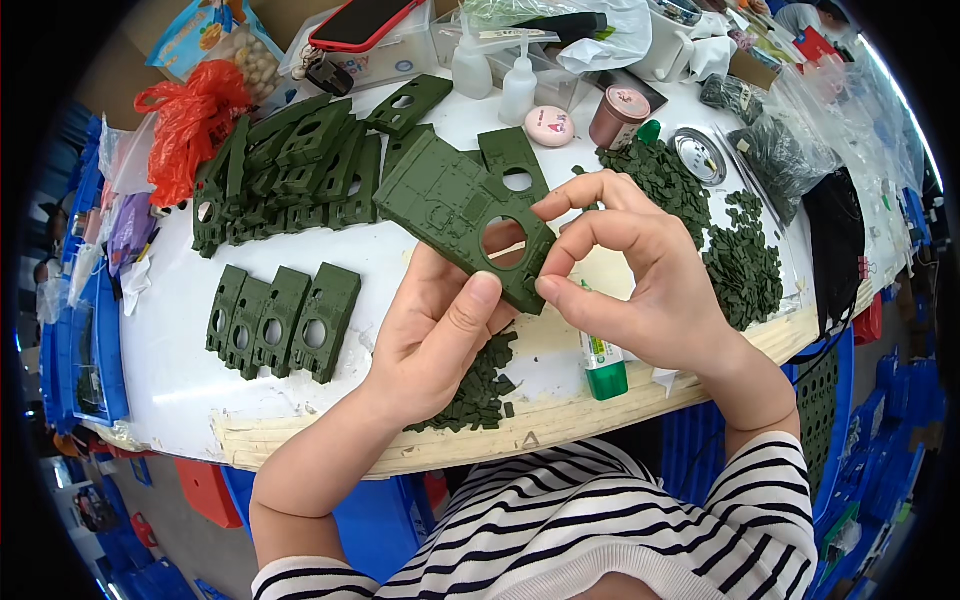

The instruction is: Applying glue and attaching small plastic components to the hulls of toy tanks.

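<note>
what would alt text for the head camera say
A person's left hand holds a round-holed, dark green model part while the right hand pinches at its edge. Similar parts lie stacked and in a row on a white table, among piles of small green pieces.

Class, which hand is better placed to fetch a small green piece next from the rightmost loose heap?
Probably the right hand: it is nearer that heap, while the left hand supports the green part.
</note>
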Motion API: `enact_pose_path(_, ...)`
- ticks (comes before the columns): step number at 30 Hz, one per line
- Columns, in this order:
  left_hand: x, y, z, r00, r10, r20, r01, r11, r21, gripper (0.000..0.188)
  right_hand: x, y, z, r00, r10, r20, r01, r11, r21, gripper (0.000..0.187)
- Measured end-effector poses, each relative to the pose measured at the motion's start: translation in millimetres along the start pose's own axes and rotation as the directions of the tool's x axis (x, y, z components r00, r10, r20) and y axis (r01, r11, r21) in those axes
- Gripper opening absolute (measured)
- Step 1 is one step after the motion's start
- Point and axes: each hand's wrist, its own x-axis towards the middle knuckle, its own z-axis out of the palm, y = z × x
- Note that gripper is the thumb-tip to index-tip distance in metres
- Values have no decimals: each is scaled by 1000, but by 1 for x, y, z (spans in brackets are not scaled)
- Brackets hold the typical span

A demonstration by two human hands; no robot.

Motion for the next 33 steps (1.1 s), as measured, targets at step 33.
enact_pose_path(33,0,-4,0,997,59,51,-56,997,-46,51,-1,-1,2,998,-45,-31,45,999,-13,12)
